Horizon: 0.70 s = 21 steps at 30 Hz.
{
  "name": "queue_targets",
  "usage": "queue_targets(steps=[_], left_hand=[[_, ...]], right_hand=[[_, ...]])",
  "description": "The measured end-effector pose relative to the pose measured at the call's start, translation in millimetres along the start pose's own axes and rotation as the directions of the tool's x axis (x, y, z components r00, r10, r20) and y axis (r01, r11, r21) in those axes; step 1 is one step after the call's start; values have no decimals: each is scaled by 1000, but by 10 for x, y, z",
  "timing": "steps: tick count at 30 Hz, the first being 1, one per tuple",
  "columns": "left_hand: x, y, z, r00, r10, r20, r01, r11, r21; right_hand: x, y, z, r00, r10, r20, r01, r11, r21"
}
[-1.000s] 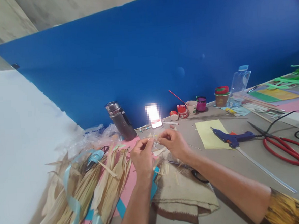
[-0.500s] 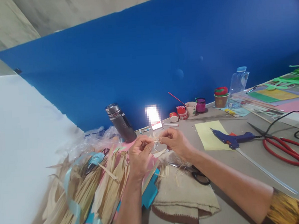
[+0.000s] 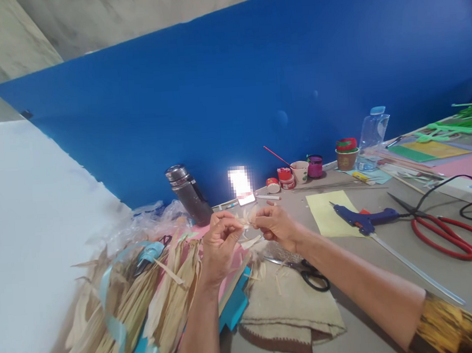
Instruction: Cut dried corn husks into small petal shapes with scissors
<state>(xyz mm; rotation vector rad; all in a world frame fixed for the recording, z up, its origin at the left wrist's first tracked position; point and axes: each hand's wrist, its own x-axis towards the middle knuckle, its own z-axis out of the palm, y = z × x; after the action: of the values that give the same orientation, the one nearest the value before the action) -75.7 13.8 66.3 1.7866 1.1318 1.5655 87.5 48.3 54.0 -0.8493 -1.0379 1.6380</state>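
Between my two hands is a small cream-coloured piece of dried husk [image 3: 245, 219], with thin petal-like strips sticking up and a curved strip hanging below. My left hand [image 3: 223, 241] pinches its left side between thumb and fingers. From the right, my right hand [image 3: 278, 226] pinches it with thumb and forefinger. The fingertips hide much of the piece. Below the hands lie black-handled scissors [image 3: 315, 280] on a folded beige cloth [image 3: 290, 311] with husk scraps. A pile of dried corn husks [image 3: 174, 303] lies left of my left forearm.
A dark thermos [image 3: 189, 195] leans behind my left hand, beside crumpled clear plastic. Right of my hands are a yellow paper sheet [image 3: 330, 213], a blue glue gun [image 3: 364, 219] and red-handled shears [image 3: 443, 238]. Paint pots, a paper cup [image 3: 300, 172] and a plastic bottle [image 3: 373, 139] line the blue panel.
The fingers have shifted slightly on the husk piece, and more of its upright strips show between them. The view has moved a little; the things on the table stay in place.
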Motion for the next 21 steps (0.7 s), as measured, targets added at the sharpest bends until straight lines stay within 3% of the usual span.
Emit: queue_targets(steps=[10,14,17,21], left_hand=[[-5,-51,-33,999,-41,-6,41,999,-28],[14,-6,-122,994,-58,-90,38,977,-209],[31,38,-144,991,-97,-87,57,925,-376],[34,48,-69,958,-261,-116,179,865,-468]], right_hand=[[71,20,-72,991,97,91,-109,984,139],[153,-10,-205,996,81,46,-87,983,163],[182,-33,-268,997,57,51,-65,983,169],[191,27,-258,996,71,45,-77,986,148]])
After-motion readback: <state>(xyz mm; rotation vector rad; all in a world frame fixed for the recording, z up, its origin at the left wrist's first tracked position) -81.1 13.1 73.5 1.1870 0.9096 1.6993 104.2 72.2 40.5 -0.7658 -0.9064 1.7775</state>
